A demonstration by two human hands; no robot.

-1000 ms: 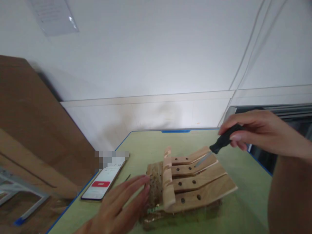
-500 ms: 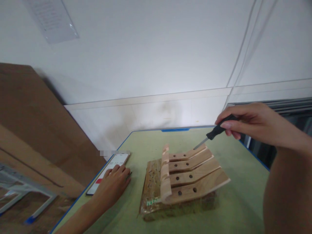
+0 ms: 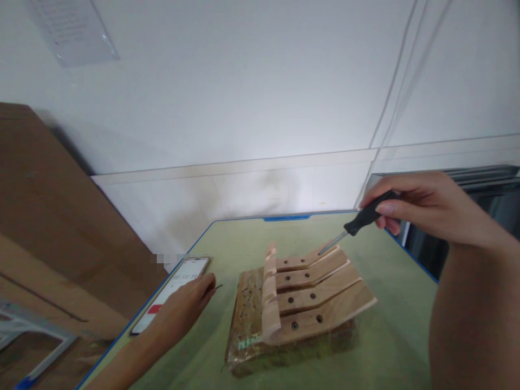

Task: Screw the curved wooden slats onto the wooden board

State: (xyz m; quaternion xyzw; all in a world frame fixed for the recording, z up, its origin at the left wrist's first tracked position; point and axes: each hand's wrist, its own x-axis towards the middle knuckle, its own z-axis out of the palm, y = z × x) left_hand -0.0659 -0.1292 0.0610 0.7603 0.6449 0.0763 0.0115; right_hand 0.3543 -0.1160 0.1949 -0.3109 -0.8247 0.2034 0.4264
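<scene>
My right hand (image 3: 414,203) grips the black handle of a screwdriver (image 3: 361,219). The metal tip slants down to a dark hole in the farthest of several bent wooden pieces (image 3: 329,311). These lie side by side, with upturned ends at the left and dark recessed holes along them; some holes seem to hold screws. Beneath them is a brown, tape-wrapped block (image 3: 244,325). My left hand (image 3: 195,298) is closed above the table, left of the block, and a small thin dark piece (image 3: 219,286) pokes out from its fingertips. What kind it is, I cannot make out.
A phone (image 3: 146,319) showing running digits lies along the left edge of the green table (image 3: 402,341), partly under my left forearm. Behind stands a white wall (image 3: 244,108). Brown cardboard (image 3: 52,206) leans at the left, and dark framed panels (image 3: 487,189) stand at the right.
My left hand's fingers have curled in from lying flatter beside the phone. The screwdriver tip sits slightly farther left along the far wooden piece. The whole view has shifted slightly.
</scene>
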